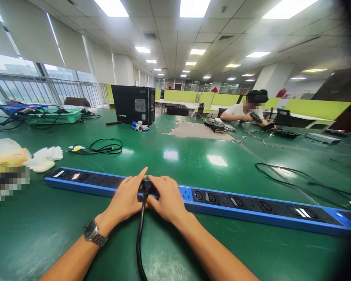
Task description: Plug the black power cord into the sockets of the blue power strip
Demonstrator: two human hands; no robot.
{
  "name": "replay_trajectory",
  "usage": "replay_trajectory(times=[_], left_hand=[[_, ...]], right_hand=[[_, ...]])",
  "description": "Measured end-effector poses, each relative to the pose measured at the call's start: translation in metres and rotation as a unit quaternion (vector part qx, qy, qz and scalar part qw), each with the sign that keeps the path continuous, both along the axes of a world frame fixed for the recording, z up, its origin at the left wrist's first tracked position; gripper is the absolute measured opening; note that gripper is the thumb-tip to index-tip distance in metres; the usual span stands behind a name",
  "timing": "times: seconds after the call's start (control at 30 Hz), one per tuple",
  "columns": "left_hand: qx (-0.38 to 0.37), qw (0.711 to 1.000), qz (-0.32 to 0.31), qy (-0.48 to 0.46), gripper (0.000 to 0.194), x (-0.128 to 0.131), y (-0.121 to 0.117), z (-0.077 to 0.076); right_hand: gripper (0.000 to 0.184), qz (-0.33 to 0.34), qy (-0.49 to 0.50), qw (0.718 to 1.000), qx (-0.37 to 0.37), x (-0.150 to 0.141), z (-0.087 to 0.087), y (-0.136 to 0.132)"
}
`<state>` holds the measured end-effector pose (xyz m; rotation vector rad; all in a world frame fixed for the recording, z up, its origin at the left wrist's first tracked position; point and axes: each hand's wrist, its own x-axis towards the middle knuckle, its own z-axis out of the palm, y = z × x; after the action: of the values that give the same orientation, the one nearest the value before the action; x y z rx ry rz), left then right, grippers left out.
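Note:
A long blue-and-black power strip (222, 199) lies across the green table in front of me, its sockets facing up. At its middle a black power plug (147, 187) stands at the strip, its thick black cord (140, 242) running down toward me. My left hand (128, 197), below a wrist watch (94, 233), closes on the plug from the left, with its index finger pointing up. From the right my right hand (167, 197) is closed on the same plug, thumb and index finger at its sides. Fingers hide the plug's front and the socket under it.
A black computer case (133, 104) stands behind, with gloves (140, 126) beside it. At left are a green basket (54, 117) of cables, coiled black cable (105, 147) and white tissue (46, 156). Another person (248, 107) works at the far right. A loose cable (292, 169) lies right.

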<state>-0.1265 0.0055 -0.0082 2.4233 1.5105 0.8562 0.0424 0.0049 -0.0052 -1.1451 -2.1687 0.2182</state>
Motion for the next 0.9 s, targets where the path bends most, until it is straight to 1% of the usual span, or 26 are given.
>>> replay_trajectory(times=[0.03,0.07,0.13,0.2,0.27,0.3,0.37,0.4,0.47,0.53,0.57,0.6,0.67,0.7,0.73,0.77,0.8,0.83,0.9], left_hand=[[0.002,1.000,-0.002,0.012,0.098,-0.002,-0.001,-0.001],[0.005,1.000,-0.003,0.021,0.100,-0.003,-0.002,-0.002],[0.008,0.999,0.004,0.031,0.100,-0.003,-0.001,-0.004],[0.006,0.999,0.016,0.034,0.102,-0.001,0.000,-0.004],[-0.005,0.999,0.030,0.032,0.105,0.001,0.000,-0.003],[-0.011,0.999,0.034,0.028,0.105,0.002,0.000,-0.002],[-0.020,0.999,0.035,0.014,0.099,0.006,0.000,0.000],[-0.020,0.999,0.030,0.003,0.093,0.009,-0.001,0.000],[-0.018,0.999,0.005,-0.029,0.077,0.019,-0.001,0.001],[-0.014,0.998,-0.036,-0.058,0.061,0.033,-0.001,0.001],[-0.012,0.996,-0.061,-0.064,0.057,0.042,-0.001,0.001],[-0.010,0.994,-0.085,-0.064,0.055,0.052,0.000,0.001],[-0.010,0.992,-0.117,-0.050,0.050,0.074,0.001,0.004],[-0.013,0.992,-0.120,-0.045,0.046,0.084,0.001,0.007],[-0.015,0.992,-0.115,-0.047,0.041,0.094,0.001,0.010],[-0.012,0.993,-0.106,-0.056,0.036,0.104,0.001,0.014],[-0.006,0.992,-0.100,-0.071,0.034,0.114,0.000,0.018],[0.005,0.991,-0.100,-0.088,0.034,0.125,-0.001,0.021],[0.025,0.988,-0.117,-0.102,0.034,0.147,-0.002,0.024]], right_hand=[[0.041,0.014,0.004,1.000,0.004,-0.005,0.002,0.002],[0.038,0.017,0.016,1.000,0.013,-0.006,0.003,0.004],[0.033,-0.009,0.055,0.998,0.040,0.006,0.004,0.003],[0.032,-0.056,0.082,0.993,0.056,0.035,0.000,0.000],[0.030,-0.094,0.071,0.992,0.032,0.070,-0.006,-0.004],[0.030,-0.103,0.068,0.992,0.015,0.086,-0.009,-0.006],[0.030,-0.105,0.063,0.992,-0.008,0.108,-0.015,-0.008],[0.030,-0.095,0.056,0.994,-0.013,0.113,-0.016,-0.009],[0.029,-0.066,0.030,0.997,-0.009,0.112,-0.016,-0.010],[0.031,-0.041,-0.005,0.999,-0.001,0.108,-0.014,-0.012],[0.036,-0.037,-0.024,0.999,0.002,0.108,-0.013,-0.013],[0.044,-0.042,-0.039,0.998,0.005,0.111,-0.013,-0.014],[0.069,-0.086,-0.057,0.995,0.010,0.128,-0.015,-0.017],[0.079,-0.126,-0.061,0.990,0.011,0.142,-0.017,-0.018],[0.085,-0.173,-0.059,0.983,0.010,0.158,-0.020,-0.019],[0.083,-0.218,-0.057,0.974,0.004,0.175,-0.024,-0.019],[0.076,-0.244,-0.052,0.968,-0.007,0.191,-0.027,-0.020],[0.070,-0.249,-0.043,0.967,-0.017,0.205,-0.030,-0.021],[0.062,-0.231,-0.028,0.972,-0.027,0.222,-0.034,-0.023]])
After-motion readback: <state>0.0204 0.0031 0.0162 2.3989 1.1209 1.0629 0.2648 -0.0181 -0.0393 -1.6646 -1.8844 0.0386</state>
